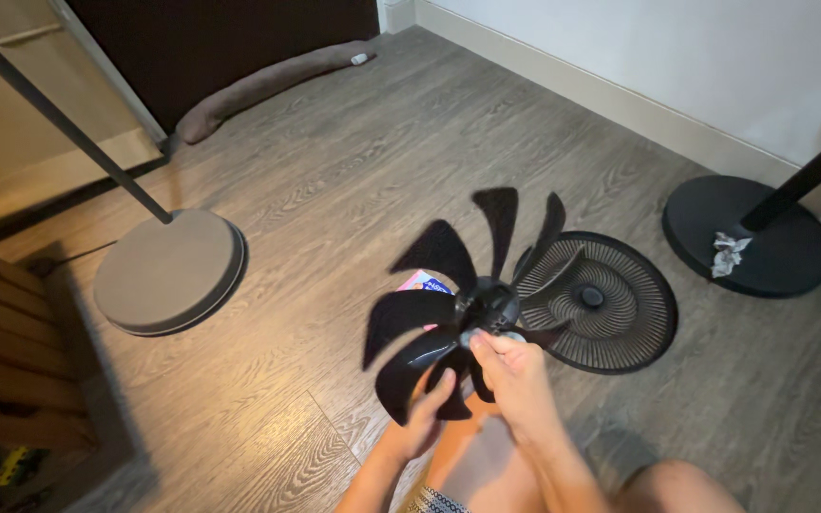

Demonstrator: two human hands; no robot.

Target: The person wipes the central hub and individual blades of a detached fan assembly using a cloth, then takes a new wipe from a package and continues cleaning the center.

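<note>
Grey wood-plank flooring is spreading out under two round stand bases, one pale and one black, plus one fan grille lying flat. One black fan blade wheel is hovering above the floor, just in front of both hands. The left hand is cupping its lower blades from beneath; the right hand is pinching at its hub.

This is a room in a home. The floor is grey wood laminate, with a white baseboard along the wall. A draft stopper lies at a dark door, and a floor lamp base stands near wooden furniture.
</note>
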